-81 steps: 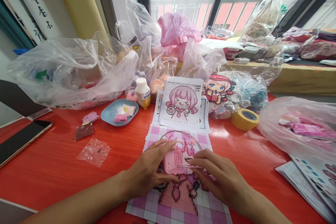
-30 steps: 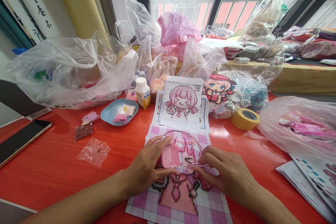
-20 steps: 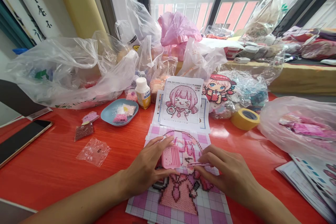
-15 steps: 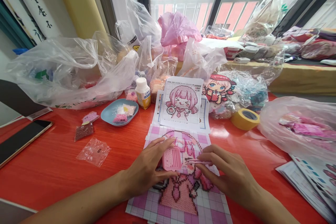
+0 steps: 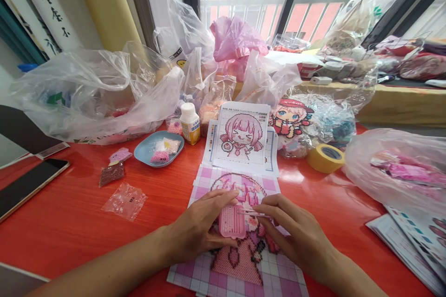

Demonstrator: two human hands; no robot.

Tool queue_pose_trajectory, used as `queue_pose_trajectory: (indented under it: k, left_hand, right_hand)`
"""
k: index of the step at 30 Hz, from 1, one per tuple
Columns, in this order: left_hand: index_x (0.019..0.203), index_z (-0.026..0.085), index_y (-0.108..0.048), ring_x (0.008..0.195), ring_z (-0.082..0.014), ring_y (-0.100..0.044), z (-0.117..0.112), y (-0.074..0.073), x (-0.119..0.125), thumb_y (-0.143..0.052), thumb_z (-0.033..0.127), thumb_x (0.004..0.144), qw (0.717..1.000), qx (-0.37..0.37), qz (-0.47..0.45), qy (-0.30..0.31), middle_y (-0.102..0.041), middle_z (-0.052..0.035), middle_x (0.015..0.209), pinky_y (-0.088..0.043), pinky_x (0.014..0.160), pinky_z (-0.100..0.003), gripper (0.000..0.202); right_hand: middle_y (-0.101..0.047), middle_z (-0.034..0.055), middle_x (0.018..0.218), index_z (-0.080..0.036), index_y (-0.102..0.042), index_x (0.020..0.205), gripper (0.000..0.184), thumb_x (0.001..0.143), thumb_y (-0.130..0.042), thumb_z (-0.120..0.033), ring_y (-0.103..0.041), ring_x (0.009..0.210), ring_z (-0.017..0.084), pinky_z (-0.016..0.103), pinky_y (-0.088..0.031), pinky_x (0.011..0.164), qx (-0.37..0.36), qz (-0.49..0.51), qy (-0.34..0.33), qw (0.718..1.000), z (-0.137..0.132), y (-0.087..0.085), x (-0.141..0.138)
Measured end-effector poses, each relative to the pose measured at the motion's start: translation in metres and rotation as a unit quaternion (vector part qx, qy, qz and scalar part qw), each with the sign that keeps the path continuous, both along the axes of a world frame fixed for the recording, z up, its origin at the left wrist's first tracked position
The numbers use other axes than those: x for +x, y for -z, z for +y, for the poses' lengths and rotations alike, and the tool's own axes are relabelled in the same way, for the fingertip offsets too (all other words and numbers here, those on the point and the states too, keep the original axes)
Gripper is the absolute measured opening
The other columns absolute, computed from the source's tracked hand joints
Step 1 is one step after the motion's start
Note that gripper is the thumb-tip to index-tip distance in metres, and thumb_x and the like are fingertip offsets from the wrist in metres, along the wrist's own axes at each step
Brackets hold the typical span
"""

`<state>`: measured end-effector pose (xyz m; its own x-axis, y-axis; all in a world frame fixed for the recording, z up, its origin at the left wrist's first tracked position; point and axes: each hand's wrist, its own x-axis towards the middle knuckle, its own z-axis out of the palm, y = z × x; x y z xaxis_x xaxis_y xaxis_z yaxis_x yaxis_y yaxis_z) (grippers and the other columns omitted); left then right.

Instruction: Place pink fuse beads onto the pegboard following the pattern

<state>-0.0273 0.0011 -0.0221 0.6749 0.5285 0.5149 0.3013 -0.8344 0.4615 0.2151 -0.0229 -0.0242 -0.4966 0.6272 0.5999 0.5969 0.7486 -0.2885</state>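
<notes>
My left hand grips a small pink bead tray by its edges, above the bead pegboard. Pinched in my right hand are pale pink tweezers, their tips over the tray's right side. A girl figure of pink, dark and pale beads covers much of the pegboard, and both hands hide part of it. Behind the board stands a printed pattern sheet showing the same pink-haired girl.
On the left lie a blue dish with bead packets, an opened clear bag, a packet of brown beads and a phone. A white bottle, yellow tape roll and plastic bags stand around the board.
The pink tray has moved slightly right and toward me with my left hand. My right hand has shifted left, bringing the tweezer tips over the tray.
</notes>
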Motion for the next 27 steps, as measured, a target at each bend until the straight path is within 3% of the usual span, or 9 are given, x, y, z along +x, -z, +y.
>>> queue_pose_trajectory:
  k: [15,27]
  left_hand:
    - [0.145,0.022,-0.02,0.118,-0.0276,-0.06,-0.0004,0.0002,0.0,-0.065,0.046,0.08,1.0,0.002,0.003,0.021,-0.066,-0.0153,0.119,-0.049,0.101,-0.042,0.083]
    - [0.143,0.021,-0.025,0.121,-0.0282,-0.058,0.0005,0.0022,0.0002,-0.062,0.048,0.082,1.0,0.005,0.004,-0.009,-0.063,-0.0165,0.123,-0.048,0.102,-0.043,0.076]
  right_hand:
    - [-0.06,0.006,0.09,-0.016,-0.056,0.108,0.018,0.093,-0.045,-0.015,-0.061,0.075,0.011,0.021,-0.051,0.062,0.005,-0.019,0.003,1.0,0.0011,0.0035,0.0]
    - [-0.059,0.0053,0.089,-0.015,-0.056,0.104,0.015,0.091,-0.05,-0.012,-0.059,0.075,0.01,0.019,-0.049,0.06,0.039,0.003,0.026,0.999,0.002,-0.0007,0.0047]
